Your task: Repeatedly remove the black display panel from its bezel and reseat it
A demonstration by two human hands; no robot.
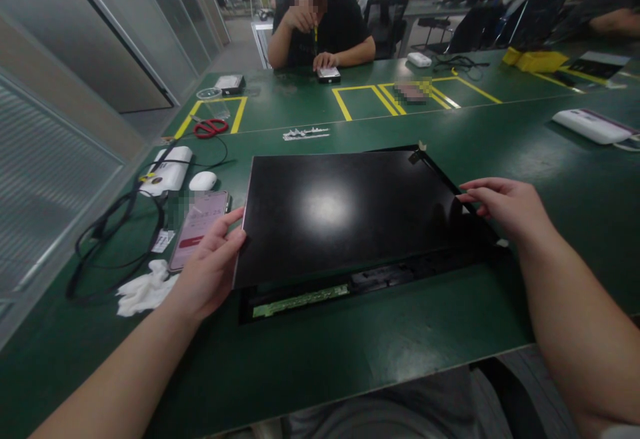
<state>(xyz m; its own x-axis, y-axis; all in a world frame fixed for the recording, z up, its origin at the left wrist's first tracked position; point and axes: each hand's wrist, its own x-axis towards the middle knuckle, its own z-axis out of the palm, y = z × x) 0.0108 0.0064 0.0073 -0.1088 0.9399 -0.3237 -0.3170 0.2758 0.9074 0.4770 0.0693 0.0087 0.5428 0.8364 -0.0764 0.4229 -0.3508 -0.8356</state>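
Black flat panel, one: sitting over a shallow black frame on the green tabletop, its left side being held up clear of the frame. Green strip, one: showing inside the frame along the near side, left half. Left hand: gripping the panel's left edge, thumb lying on top. Right hand: bending its fingers at the right edge; whether they are pinching panel or frame, the view is not telling. Step in hand, by judgement: two-handed handling of the panel above the frame, the next move calling for even support and no twisting. To the left: phone, crumpled tissue, white rounded object and black cable, all lying near the left hand. Farther out: red-handled scissors and white strips lying beyond the panel; across the table, a co-worker holding a slim tool over a small block.
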